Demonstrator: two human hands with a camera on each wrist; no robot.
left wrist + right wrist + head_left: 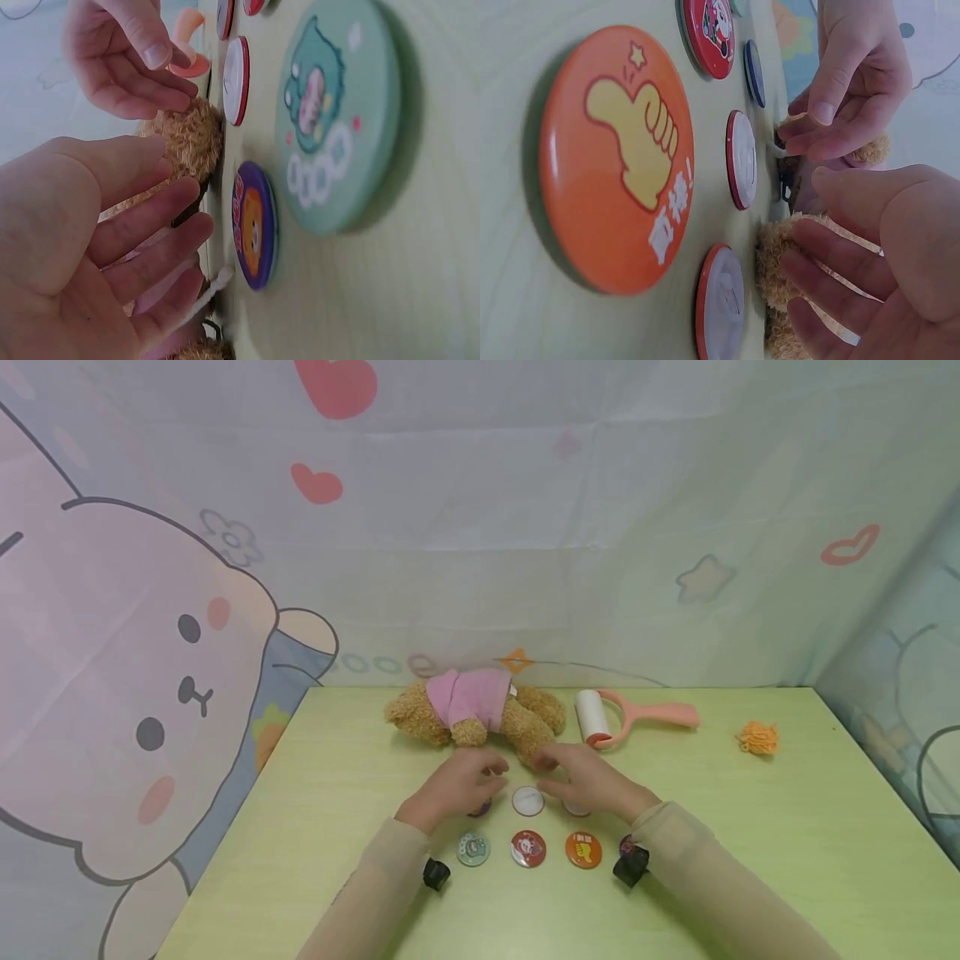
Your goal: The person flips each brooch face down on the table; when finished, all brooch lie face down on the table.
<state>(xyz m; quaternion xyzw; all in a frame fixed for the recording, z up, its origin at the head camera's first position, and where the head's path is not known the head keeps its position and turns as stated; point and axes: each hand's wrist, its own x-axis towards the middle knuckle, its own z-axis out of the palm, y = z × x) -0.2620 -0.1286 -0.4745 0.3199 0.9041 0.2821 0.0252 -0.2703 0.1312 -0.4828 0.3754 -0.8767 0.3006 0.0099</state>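
My left hand (pixel 459 785) hovers with loosely bent fingers over the purple button badge (pixel 255 225), holding nothing. Facing it, my right hand (pixel 594 781) has its fingers apart and empty, above a badge lying pin side up (pixel 724 304). Between the hands lies another badge with its white back (pixel 528 802) showing. A nearer row holds a green badge (pixel 473 849), a red badge (pixel 528 848) and an orange badge (pixel 583 850), printed sides up. Just beyond the fingers, a brown teddy bear (pixel 471 702) in a pink top lies on its side.
Behind the right hand lies a lint roller (pixel 592 717) with a pink handle. Farther right is a small bundle of orange yarn (pixel 759 738). A dark badge (pixel 627 842) is partly covered by the right wrist camera. A printed cloth (pixel 480 568) hangs behind the table (pixel 300 827).
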